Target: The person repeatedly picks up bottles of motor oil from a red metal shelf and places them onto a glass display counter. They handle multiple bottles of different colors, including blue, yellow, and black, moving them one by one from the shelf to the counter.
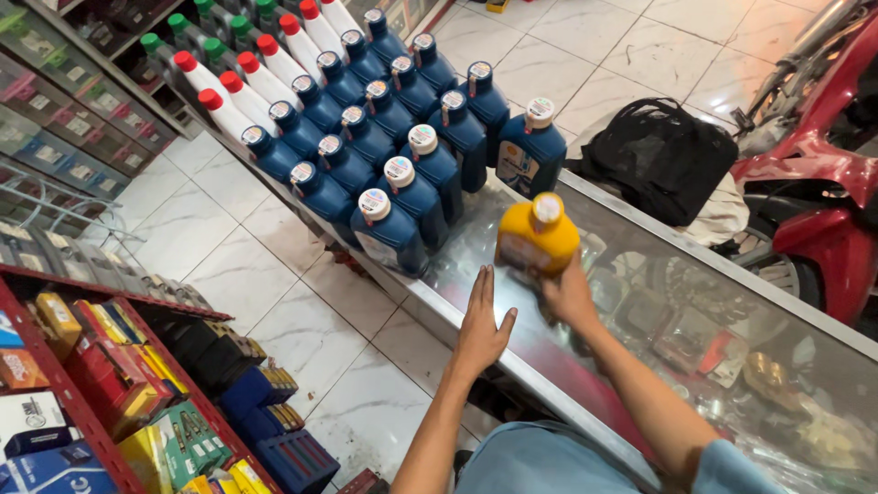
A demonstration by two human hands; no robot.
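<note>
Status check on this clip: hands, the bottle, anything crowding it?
Right hand gripping yellow bottle on glass counter. Left hand open, flat at counter edge. Rows of blue bottles stand just left of it; black bag behind.

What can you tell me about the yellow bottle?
The yellow plastic bottle has a squat, rounded body, a pale round cap on top and a label on its front, too blurred to make out. It stands upright on the glass counter top, just in front of the rows of dark blue bottles. The right hand grips its lower part.
</note>
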